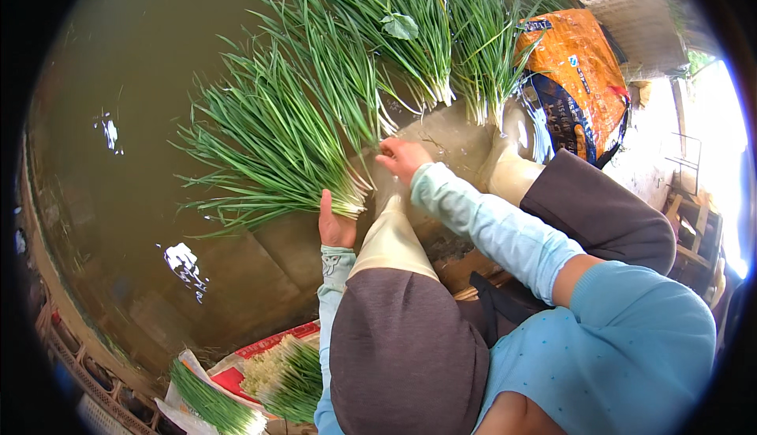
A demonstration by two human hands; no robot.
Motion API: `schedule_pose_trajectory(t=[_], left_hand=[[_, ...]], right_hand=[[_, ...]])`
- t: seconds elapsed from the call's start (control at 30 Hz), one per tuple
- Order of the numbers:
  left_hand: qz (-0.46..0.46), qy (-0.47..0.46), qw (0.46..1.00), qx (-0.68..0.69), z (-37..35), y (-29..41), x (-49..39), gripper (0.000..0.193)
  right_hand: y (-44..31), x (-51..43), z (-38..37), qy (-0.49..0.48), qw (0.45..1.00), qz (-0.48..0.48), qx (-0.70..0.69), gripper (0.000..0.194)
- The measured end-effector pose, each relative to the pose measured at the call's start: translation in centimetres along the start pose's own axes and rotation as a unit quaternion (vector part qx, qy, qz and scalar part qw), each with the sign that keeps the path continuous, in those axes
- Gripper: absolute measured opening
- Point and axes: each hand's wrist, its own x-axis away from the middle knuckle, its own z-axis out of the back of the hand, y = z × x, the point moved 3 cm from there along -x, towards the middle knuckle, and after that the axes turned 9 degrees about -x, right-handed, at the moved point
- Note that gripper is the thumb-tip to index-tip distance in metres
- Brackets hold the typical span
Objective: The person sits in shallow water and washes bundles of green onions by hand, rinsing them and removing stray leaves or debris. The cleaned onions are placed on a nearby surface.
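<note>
Several bunches of green Chinese chives with white root ends float fanned out on the murky water. My left hand, thumb up, is under the white ends of the nearest bunch; how firmly its fingers close is hidden. My right hand is just beyond, its fingertips drawn together at the lower end of a few green leaves. Further off float more bunches, with a single broad leaf lying on one of them.
An orange and dark blue plastic sack lies at the water's edge on the right, near a beige printed sack. Bundled chives rest on sacking at the lower left. Plastic crates stand outside the pool's rim. My booted legs stand in the water.
</note>
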Motion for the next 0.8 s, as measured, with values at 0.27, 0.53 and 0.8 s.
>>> schedule_pose_trajectory(t=[0.27,0.53,0.8], left_hand=[[0.04,0.036,0.988,-0.145,-2.4,1.1,0.2,0.032],[0.068,-0.102,0.992,0.035,-6.3,6.7,4.3,0.018],[-0.095,-0.26,0.952,0.131,-8.6,13.2,6.9,0.016]], right_hand=[[-5.8,1.8,-3.0,0.085,0.982,0.154,0.065,0.015],[-4.9,-1.8,0.6,0.048,0.997,0.045,-0.032,0.028],[-7.1,-3.6,-3.0,-0.077,0.95,-0.079,-0.292,0.026]])
